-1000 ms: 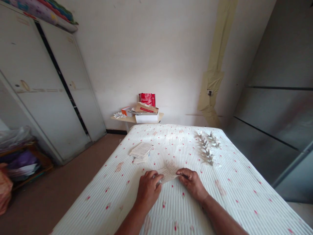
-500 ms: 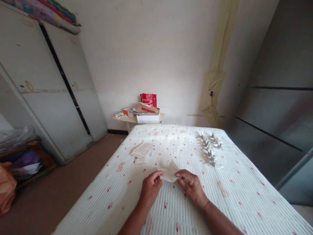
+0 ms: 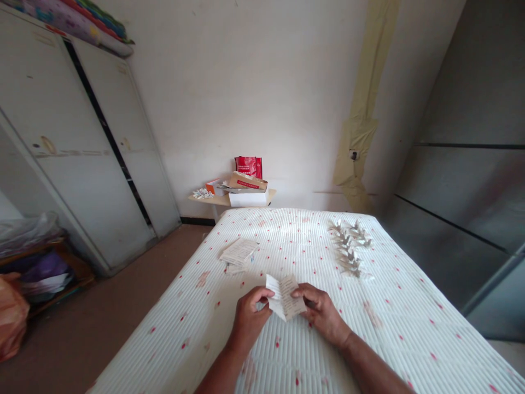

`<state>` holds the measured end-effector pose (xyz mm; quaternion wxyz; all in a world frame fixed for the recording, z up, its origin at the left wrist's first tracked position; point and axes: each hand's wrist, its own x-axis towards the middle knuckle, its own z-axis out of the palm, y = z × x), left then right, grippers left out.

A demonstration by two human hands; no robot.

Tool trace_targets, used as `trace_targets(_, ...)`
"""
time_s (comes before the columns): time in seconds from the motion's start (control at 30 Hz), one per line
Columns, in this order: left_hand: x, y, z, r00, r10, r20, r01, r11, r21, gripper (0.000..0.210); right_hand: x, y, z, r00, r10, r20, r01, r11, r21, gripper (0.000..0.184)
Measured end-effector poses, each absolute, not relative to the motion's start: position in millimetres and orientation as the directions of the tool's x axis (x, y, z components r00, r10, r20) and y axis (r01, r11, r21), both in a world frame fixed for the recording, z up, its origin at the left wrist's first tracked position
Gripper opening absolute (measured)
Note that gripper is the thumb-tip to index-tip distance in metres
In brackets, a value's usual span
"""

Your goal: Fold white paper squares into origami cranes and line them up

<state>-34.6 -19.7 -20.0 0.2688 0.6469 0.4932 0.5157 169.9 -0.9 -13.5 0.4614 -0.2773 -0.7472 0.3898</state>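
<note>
A small sheet of printed paper, creased down the middle, is held up between both hands just above the bed cover. My left hand pinches its left edge between thumb and fingers. At the right edge, my right hand grips the sheet with the thumb on top and the fingers behind. Beyond my left hand lies a loose stack of similar paper sheets. Several folded paper cranes stand in rows farther off to the right.
The quilted white bed cover with red dots lies beneath everything. Past its far edge, a small table holds a white box, a red bag and small white pieces. Cabinets stand at left, a grey wardrobe at right.
The sheet has been opened out and tilted, so its printed face and centre crease now show. Both hands stay at its edges, nearly in the same place.
</note>
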Motion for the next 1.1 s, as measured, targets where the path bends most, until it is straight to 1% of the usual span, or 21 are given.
trace_targets(0.07, -33, -22, -15, -0.015, 0.910, 0.415, 0.396, -0.376, 0.838, 0.021, 168, -2, -11, -0.418, 0.764, 0.492, 0.065, 0.566, -0.822, 0.012)
trace_targets(0.2, -26, -24, -8, 0.012, 0.910, 0.414, 0.420, -0.381, 0.824, 0.012, 165, -5, -5, -0.414, 0.766, 0.491, 0.162, 0.593, -0.788, 0.011)
trace_targets(0.3, -21, -25, -8, -0.008, 0.915, 0.403, 0.437, -0.359, 0.825, 0.010, 162, -8, -1, -0.399, 0.790, 0.466, 0.198, 0.571, -0.797, 0.011)
trace_targets(0.37, -18, -25, -8, -0.035, 0.931, 0.363, 0.432, -0.314, 0.845, 0.009, 160, -10, 0, -0.385, 0.805, 0.452, 0.204, 0.552, -0.809, 0.009)
trace_targets(0.5, -15, -27, -5, -0.055, 0.962, 0.267, 0.366, -0.230, 0.902, 0.007, 155, -13, 2, -0.356, 0.829, 0.432, 0.209, 0.521, -0.827, 0.009)
trace_targets(0.6, -11, -29, -4, -0.053, 0.972, 0.228, 0.296, -0.203, 0.933, 0.005, 153, -14, 2, -0.328, 0.860, 0.391, 0.219, 0.472, -0.854, 0.010)
trace_targets(0.77, -4, -29, -6, -0.109, 0.968, 0.225, 0.180, -0.204, 0.962, 0.010, 151, -14, 0, -0.288, 0.901, 0.325, 0.161, 0.380, -0.911, 0.007)
trace_targets(0.93, -2, -30, -6, -0.135, 0.964, 0.227, 0.107, -0.214, 0.971, 0.007, 152, -15, 2, -0.300, 0.897, 0.326, 0.110, 0.372, -0.922, 0.006)
trace_targets(0.97, -1, -30, -5, -0.145, 0.963, 0.225, 0.081, -0.216, 0.973, 0.009, 153, -15, 3, -0.306, 0.894, 0.326, 0.110, 0.373, -0.921, 0.006)
trace_targets(1.0, 0, -30, -4, -0.155, 0.964, 0.217, 0.043, -0.213, 0.976, 0.016, 153, -16, 2, -0.308, 0.894, 0.325, 0.106, 0.372, -0.922, 0.006)
trace_targets(1.07, 2, -30, -3, -0.167, 0.969, 0.185, -0.051, -0.195, 0.979, 0.042, 152, -15, 1, -0.292, 0.904, 0.312, 0.085, 0.350, -0.933, 0.011)
trace_targets(1.1, 3, -30, -2, -0.170, 0.971, 0.166, -0.095, -0.184, 0.978, 0.055, 151, -15, -1, -0.276, 0.914, 0.298, 0.068, 0.328, -0.942, 0.019)
